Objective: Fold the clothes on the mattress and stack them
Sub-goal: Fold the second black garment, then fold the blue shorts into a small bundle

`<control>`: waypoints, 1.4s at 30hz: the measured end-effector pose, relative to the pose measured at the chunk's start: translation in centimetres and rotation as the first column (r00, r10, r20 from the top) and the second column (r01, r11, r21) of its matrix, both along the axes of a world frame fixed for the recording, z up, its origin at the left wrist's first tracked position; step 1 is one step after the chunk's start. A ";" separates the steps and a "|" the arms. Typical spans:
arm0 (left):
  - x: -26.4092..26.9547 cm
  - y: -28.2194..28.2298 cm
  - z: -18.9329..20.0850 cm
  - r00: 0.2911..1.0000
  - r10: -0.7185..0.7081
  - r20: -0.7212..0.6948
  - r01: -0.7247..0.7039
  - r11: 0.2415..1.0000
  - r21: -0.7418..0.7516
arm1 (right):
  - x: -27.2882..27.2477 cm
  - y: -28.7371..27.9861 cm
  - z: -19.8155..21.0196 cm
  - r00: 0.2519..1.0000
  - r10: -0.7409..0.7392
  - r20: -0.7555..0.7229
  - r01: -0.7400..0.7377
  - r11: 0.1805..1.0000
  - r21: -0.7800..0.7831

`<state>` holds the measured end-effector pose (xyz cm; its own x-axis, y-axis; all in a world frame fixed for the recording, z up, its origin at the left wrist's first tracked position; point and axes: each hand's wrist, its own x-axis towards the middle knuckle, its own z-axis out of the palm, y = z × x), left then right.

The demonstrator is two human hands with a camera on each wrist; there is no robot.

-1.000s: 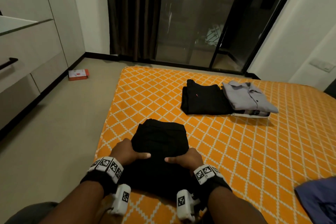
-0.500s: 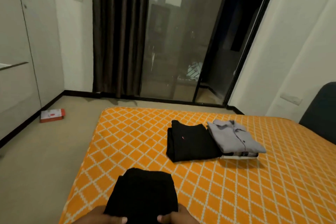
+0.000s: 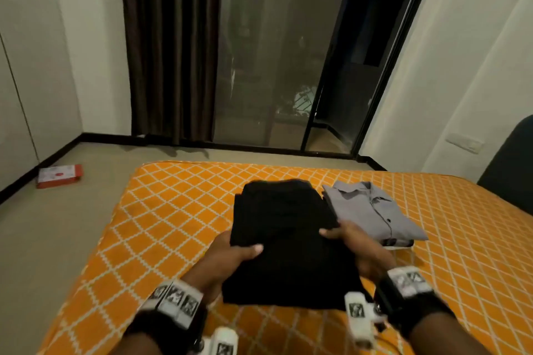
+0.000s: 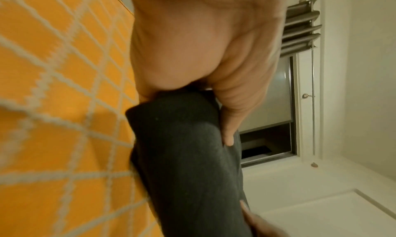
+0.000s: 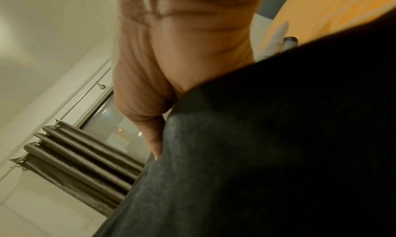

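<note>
**Folded black garment carried toward the black pile**

You hold the folded black garment (image 3: 291, 265) in both hands, lifted off the orange mattress (image 3: 173, 225). Your left hand (image 3: 230, 256) grips its left edge, thumb on top and fingers out of sight beneath. Your right hand (image 3: 354, 248) grips the right edge the same way, thumb pressed on the top face. The 2 wrist views confirm it: each thumb lies flat on dark cloth, with the fold's thick edge wedged into the palm.

Key relation: the black pile (image 3: 277, 199) sits straight ahead of your fingers, on the far side of the held garment. In the head view the garment's far edge overlaps the pile's near edge; I cannot tell whether they touch. The garment's long axis runs away from you, lined up with the pile. Both hands are about equally near.

The folded grey shirt (image 3: 372, 210) lies just beside the pile on its right, on top of at least 1 lighter piece, and your right thumb is close to its near corner.

Judgement: you are in the stacking step. The move ahead probably calls for a short forward carry, then a level set-down. Risk: your right hand may brush the grey shirt.

A red box (image 3: 59, 176) lies on the floor, well apart.
</note>
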<state>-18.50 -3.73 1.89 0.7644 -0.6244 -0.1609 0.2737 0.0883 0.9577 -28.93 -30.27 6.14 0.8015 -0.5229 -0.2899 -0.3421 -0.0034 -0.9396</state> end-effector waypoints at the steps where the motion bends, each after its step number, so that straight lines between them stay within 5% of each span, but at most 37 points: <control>1: 1.7 -2.4 0.0 1.000 0.006 0.019 -0.006 1.000 -0.002 | 1.9 -2.1 0.7 1.000 -0.005 -0.013 0.005 1.000 -0.023; 5: 7.9 -11.6 -1.3 0.998 0.059 0.003 -0.059 0.995 0.086 | 9.0 -9.6 1.5 0.994 0.002 -0.112 -0.019 0.988 -0.154; 7: 10.2 -14.9 -3.4 0.998 0.055 0.014 -0.057 0.979 0.197 | 11.3 -12.2 0.3 0.975 -0.049 -0.216 -0.046 0.910 -0.412; 9: 11.1 -16.8 -6.7 0.993 -0.023 0.117 -0.027 0.914 0.406 | 12.5 -13.3 -2.3 0.927 -0.128 -0.353 -0.209 0.606 -0.768; 11: 10.9 -17.4 -10.0 0.963 -0.074 0.260 -0.077 0.848 0.524 | 12.7 -13.0 -6.5 0.911 -0.089 -0.403 -0.376 0.227 -0.899; 13: 10.5 -17.7 -11.6 0.922 -0.118 0.370 -0.123 0.815 0.567 | 12.4 -12.2 -10.8 0.880 0.040 -0.473 -0.474 0.138 -0.870; 16: 9.8 -17.1 -11.2 0.907 -0.130 0.400 -0.130 0.817 0.562 | 11.6 -10.7 -12.6 0.849 0.023 -0.527 -0.510 0.293 -0.809; 22: 4.6 -12.8 -7.8 0.877 -0.199 0.437 -0.152 0.749 0.645 | 4.8 -7.3 -7.5 0.797 -0.006 -0.604 -0.569 0.331 -0.753; 24: 1.9 -11.8 -5.6 0.808 -0.252 0.533 -0.235 0.692 0.683 | -0.3 -7.3 -6.0 0.789 -0.050 -0.613 -0.585 0.245 -0.773; 26: -1.6 -11.5 -2.5 0.724 -0.325 0.609 -0.266 0.684 0.680 | -6.3 -8.1 -4.8 0.814 -0.084 -0.575 -0.542 0.245 -0.804; 31: -11.7 -15.0 3.7 0.565 -0.510 0.648 -0.147 0.711 0.688 | -24.5 -9.2 -2.0 0.835 -0.154 -0.529 -0.400 0.492 -0.774; 35: -21.8 -20.4 5.3 0.460 -0.648 0.607 0.032 0.696 0.718 | -37.9 -10.0 -2.1 0.825 -0.319 -0.467 -0.196 0.614 -0.764; 37: -27.7 -23.2 4.7 0.420 -0.742 0.522 0.163 0.628 0.761 | -43.6 -10.1 -3.4 0.793 -0.388 -0.469 -0.127 0.648 -0.751; 42: -40.6 -28.3 -0.3 0.153 -0.918 0.367 0.357 0.397 0.846 | -51.1 -8.7 -6.7 0.830 -0.369 -0.418 -0.009 0.741 -0.671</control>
